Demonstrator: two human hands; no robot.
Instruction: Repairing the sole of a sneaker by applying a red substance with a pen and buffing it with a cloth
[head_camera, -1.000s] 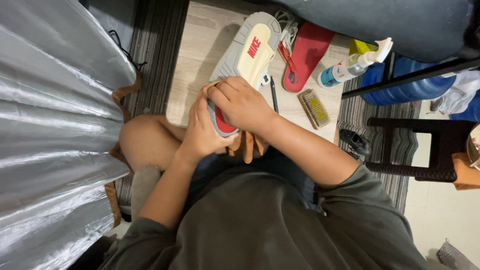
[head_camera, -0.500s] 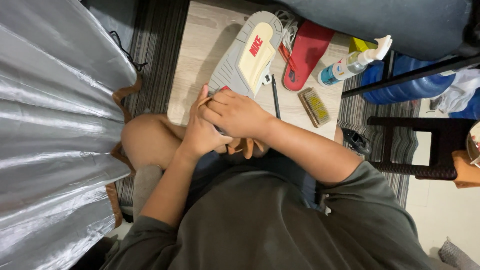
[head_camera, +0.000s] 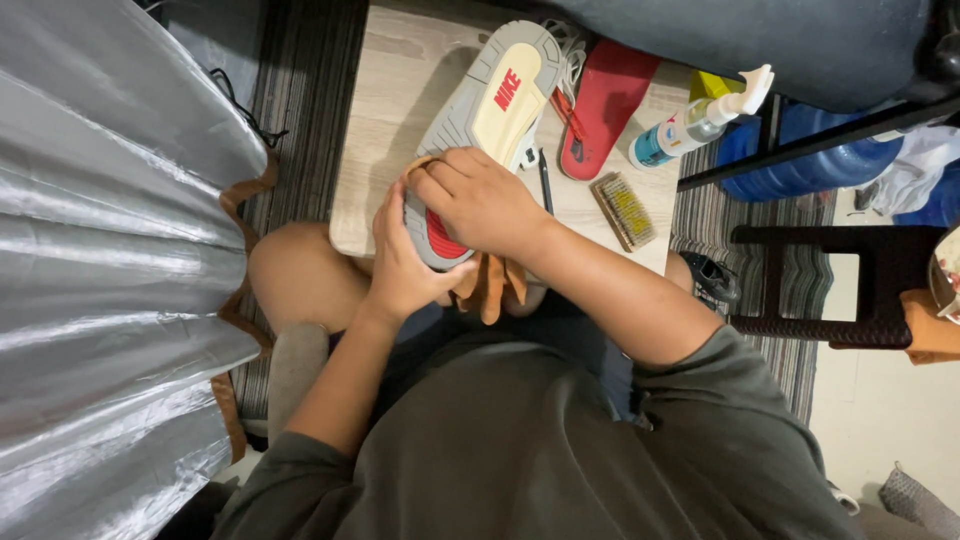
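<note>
Grey sneaker (head_camera: 480, 120), sole up, clasped by left hand (head_camera: 405, 265); right hand (head_camera: 480, 200) presses tan cloth (head_camera: 490, 285) in closed grip.

The shoe (head_camera: 480, 130) lies sole-up on the bench (head_camera: 400, 110), its heel end between both hands. Right of it lies an insole (head_camera: 605, 110), then a spray bottle (head_camera: 700, 120). A brush (head_camera: 622, 210) lies before the insole.

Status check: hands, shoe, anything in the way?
Left hand grips shoe heel. Right hand presses tan cloth on sole. Brush, spray bottle lie apart.
</note>
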